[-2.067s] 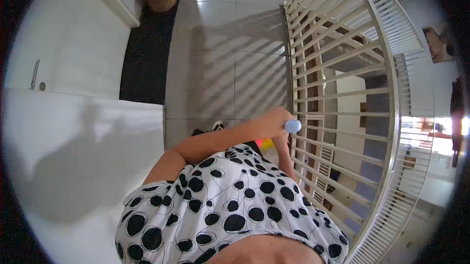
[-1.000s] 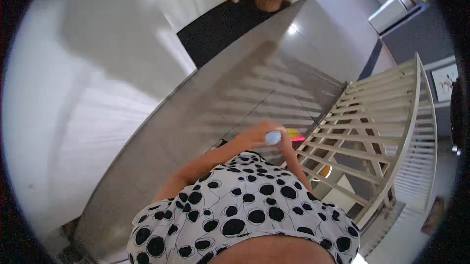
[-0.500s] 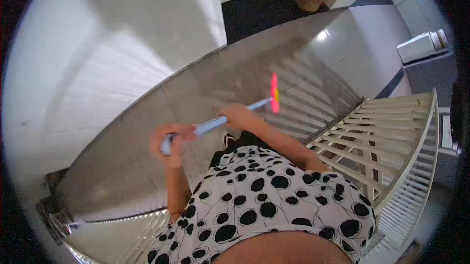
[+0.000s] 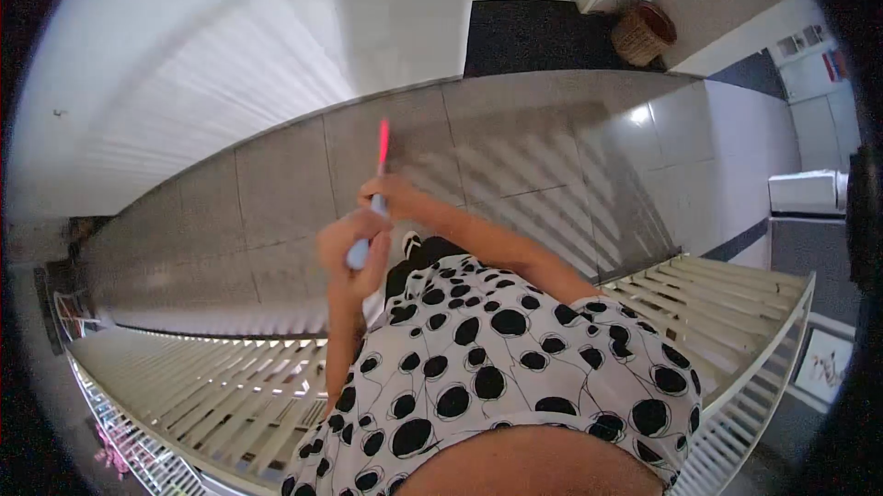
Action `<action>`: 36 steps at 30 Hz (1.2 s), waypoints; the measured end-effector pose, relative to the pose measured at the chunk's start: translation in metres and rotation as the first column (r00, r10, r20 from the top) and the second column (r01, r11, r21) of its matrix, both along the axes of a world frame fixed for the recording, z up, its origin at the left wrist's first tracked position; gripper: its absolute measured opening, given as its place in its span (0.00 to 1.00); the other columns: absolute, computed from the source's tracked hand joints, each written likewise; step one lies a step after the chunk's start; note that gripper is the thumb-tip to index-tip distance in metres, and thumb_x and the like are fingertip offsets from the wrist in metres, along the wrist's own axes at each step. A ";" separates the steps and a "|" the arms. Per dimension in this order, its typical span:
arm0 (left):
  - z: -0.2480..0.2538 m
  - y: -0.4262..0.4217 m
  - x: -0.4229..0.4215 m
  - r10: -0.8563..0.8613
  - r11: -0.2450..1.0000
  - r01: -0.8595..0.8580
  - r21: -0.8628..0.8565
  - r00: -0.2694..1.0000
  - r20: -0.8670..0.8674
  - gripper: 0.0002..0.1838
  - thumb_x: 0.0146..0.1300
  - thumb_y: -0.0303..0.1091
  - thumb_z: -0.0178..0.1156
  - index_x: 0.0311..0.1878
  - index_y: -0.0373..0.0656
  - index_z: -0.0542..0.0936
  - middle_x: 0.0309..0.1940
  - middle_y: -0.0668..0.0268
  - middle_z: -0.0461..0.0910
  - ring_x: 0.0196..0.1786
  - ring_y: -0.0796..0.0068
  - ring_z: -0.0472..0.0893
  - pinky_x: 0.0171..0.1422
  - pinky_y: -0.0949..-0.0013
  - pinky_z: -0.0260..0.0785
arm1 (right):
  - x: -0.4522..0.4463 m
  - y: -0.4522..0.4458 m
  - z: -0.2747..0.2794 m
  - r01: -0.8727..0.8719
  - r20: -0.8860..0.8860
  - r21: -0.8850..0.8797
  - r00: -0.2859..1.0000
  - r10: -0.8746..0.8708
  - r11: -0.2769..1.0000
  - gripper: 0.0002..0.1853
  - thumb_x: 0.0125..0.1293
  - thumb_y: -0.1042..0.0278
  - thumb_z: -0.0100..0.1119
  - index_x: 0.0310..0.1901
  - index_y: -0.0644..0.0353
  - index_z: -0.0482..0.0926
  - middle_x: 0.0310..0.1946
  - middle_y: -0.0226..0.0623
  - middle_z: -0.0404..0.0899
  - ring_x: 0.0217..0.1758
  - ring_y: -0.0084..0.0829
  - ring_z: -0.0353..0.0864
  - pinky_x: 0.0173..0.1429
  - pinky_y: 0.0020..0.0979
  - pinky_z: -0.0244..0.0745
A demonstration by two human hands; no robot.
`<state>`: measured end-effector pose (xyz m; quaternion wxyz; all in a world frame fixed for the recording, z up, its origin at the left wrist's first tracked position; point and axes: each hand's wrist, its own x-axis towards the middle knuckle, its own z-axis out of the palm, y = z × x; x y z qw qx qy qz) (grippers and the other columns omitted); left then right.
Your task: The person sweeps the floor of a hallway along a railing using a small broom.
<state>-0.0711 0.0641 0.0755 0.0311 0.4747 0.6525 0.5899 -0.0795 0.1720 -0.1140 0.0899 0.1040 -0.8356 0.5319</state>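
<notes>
A light blue pole with a bright pink head points away from me, over the floor. My left hand is closed round the near end of the pole. Just beyond it, my right hand grips the pole nearer the pink head. The two hands are close together and hide much of the shaft. The pink head looks narrow from here, and its exact kind cannot be made out.
White slatted railings stand to my right and more railings to my left. A white wall runs along the far side of the tiled floor. A wicker basket stands by a dark mat.
The pole has swung leftward, from pointing right to pointing away from me. My right hand has moved left, closer to my left hand. The view has turned.
</notes>
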 end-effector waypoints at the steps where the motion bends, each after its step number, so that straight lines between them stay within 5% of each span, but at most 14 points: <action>1: -0.004 0.003 -0.005 -0.003 0.992 0.011 -0.129 0.998 0.061 0.06 0.57 0.29 0.53 0.27 0.39 0.71 0.22 0.65 0.75 0.27 0.74 0.73 0.32 0.71 0.66 | 0.009 0.004 -0.006 0.160 -0.104 -0.027 0.981 -0.162 0.987 0.10 0.45 0.60 0.60 0.24 0.56 0.73 0.24 0.38 0.75 0.30 0.41 0.76 0.32 0.42 0.68; 2: -0.006 0.005 -0.012 0.002 0.967 0.029 -0.255 0.992 0.123 0.06 0.57 0.29 0.53 0.27 0.37 0.72 0.23 0.64 0.77 0.28 0.73 0.75 0.35 0.70 0.67 | 0.015 0.010 -0.012 0.311 -0.202 -0.071 0.926 -0.319 0.948 0.10 0.44 0.61 0.60 0.25 0.56 0.73 0.26 0.38 0.75 0.31 0.41 0.76 0.33 0.41 0.68; 4: -0.003 0.005 -0.024 0.002 0.954 0.052 -0.296 0.984 0.179 0.06 0.57 0.29 0.53 0.28 0.37 0.73 0.23 0.63 0.77 0.28 0.73 0.75 0.35 0.71 0.67 | 0.022 0.023 -0.043 0.179 -0.029 0.145 0.984 -0.177 0.973 0.11 0.44 0.61 0.61 0.28 0.55 0.74 0.29 0.38 0.76 0.34 0.41 0.75 0.35 0.41 0.68; 8: 0.005 0.008 -0.032 0.020 0.874 0.111 -0.473 0.965 0.263 0.07 0.56 0.30 0.53 0.33 0.37 0.77 0.25 0.61 0.79 0.28 0.72 0.76 0.36 0.70 0.68 | 0.060 0.034 -0.069 0.249 0.005 0.170 0.967 -0.254 0.953 0.11 0.45 0.61 0.61 0.31 0.54 0.75 0.31 0.38 0.76 0.38 0.40 0.75 0.37 0.40 0.68; 10: 0.005 0.011 -0.029 0.046 0.738 0.138 -0.661 0.966 0.253 0.09 0.55 0.31 0.54 0.37 0.39 0.79 0.27 0.60 0.80 0.29 0.68 0.78 0.37 0.68 0.69 | 0.079 0.044 -0.050 0.096 0.353 0.486 0.888 -0.296 0.869 0.10 0.46 0.61 0.60 0.31 0.53 0.76 0.29 0.38 0.76 0.36 0.42 0.76 0.36 0.42 0.69; 14: -0.013 0.019 -0.019 -0.220 0.549 0.259 -0.795 0.962 0.162 0.12 0.52 0.34 0.56 0.39 0.43 0.80 0.30 0.59 0.80 0.31 0.62 0.79 0.40 0.65 0.69 | 0.108 0.051 -0.080 -0.163 0.588 0.485 0.788 -0.183 0.859 0.10 0.46 0.61 0.59 0.30 0.53 0.77 0.27 0.39 0.77 0.34 0.43 0.77 0.35 0.43 0.71; 19: -0.002 0.014 -0.042 -0.371 0.553 0.252 -0.795 0.928 0.036 0.13 0.50 0.38 0.58 0.38 0.44 0.80 0.31 0.58 0.80 0.34 0.56 0.78 0.41 0.60 0.69 | 0.098 0.051 -0.050 0.029 0.389 0.510 0.884 -0.261 0.860 0.07 0.43 0.62 0.57 0.25 0.54 0.77 0.23 0.39 0.76 0.29 0.44 0.77 0.32 0.44 0.70; 22: 0.033 0.014 -0.047 -0.241 0.357 0.013 -0.934 0.967 -0.078 0.14 0.50 0.39 0.59 0.39 0.45 0.80 0.30 0.58 0.79 0.35 0.58 0.78 0.39 0.59 0.68 | 0.077 0.038 -0.048 0.125 0.307 0.586 0.880 -0.362 0.801 0.06 0.44 0.63 0.57 0.25 0.53 0.76 0.21 0.39 0.76 0.27 0.45 0.76 0.31 0.44 0.69; 26: 0.073 0.005 -0.044 -0.272 0.397 -0.205 -0.895 0.905 -0.328 0.14 0.50 0.39 0.59 0.41 0.47 0.78 0.30 0.60 0.79 0.33 0.60 0.78 0.37 0.58 0.67 | 0.044 0.038 0.006 0.117 0.377 0.534 0.853 -0.360 0.837 0.09 0.46 0.64 0.59 0.30 0.55 0.76 0.28 0.38 0.77 0.34 0.43 0.77 0.35 0.45 0.72; 28: 0.085 0.002 -0.036 -0.234 0.488 -0.300 -0.819 0.859 -0.454 0.11 0.50 0.37 0.59 0.38 0.47 0.77 0.26 0.61 0.78 0.29 0.60 0.78 0.31 0.59 0.67 | 0.037 0.042 0.038 0.169 0.265 0.501 0.904 -0.337 0.849 0.08 0.45 0.65 0.60 0.28 0.55 0.75 0.28 0.39 0.76 0.32 0.43 0.76 0.35 0.44 0.71; 30: 0.092 0.005 -0.031 -0.216 0.536 -0.335 -0.775 0.833 -0.510 0.10 0.50 0.36 0.58 0.36 0.47 0.77 0.24 0.62 0.77 0.27 0.60 0.78 0.28 0.60 0.67 | 0.026 0.036 0.031 0.236 0.224 0.428 0.908 -0.355 0.872 0.08 0.45 0.65 0.60 0.28 0.55 0.75 0.28 0.38 0.76 0.32 0.43 0.76 0.36 0.43 0.71; 32: 0.097 0.013 -0.026 -0.249 0.432 -0.301 -0.850 0.866 -0.434 0.10 0.50 0.34 0.58 0.38 0.47 0.77 0.27 0.62 0.78 0.27 0.61 0.77 0.29 0.60 0.67 | 0.018 0.032 0.018 0.343 0.134 0.261 0.913 -0.386 0.902 0.09 0.44 0.65 0.60 0.28 0.55 0.74 0.27 0.38 0.75 0.33 0.42 0.76 0.37 0.43 0.71; 34: 0.087 0.018 -0.018 -0.253 0.374 -0.287 -0.882 0.883 -0.395 0.11 0.50 0.33 0.58 0.39 0.47 0.77 0.28 0.62 0.79 0.28 0.62 0.77 0.29 0.60 0.67 | 0.013 0.033 -0.006 0.331 0.161 0.278 0.909 -0.384 0.902 0.09 0.43 0.64 0.60 0.28 0.55 0.74 0.28 0.38 0.75 0.33 0.42 0.76 0.37 0.42 0.71; 36: 0.049 0.024 -0.010 -0.468 0.427 -0.250 -0.869 0.761 -0.449 0.07 0.50 0.31 0.58 0.35 0.45 0.77 0.25 0.61 0.78 0.27 0.61 0.78 0.28 0.60 0.67 | 0.010 0.032 -0.031 0.309 0.212 0.309 0.900 -0.382 0.900 0.11 0.43 0.63 0.61 0.30 0.54 0.74 0.29 0.37 0.76 0.35 0.41 0.75 0.37 0.42 0.71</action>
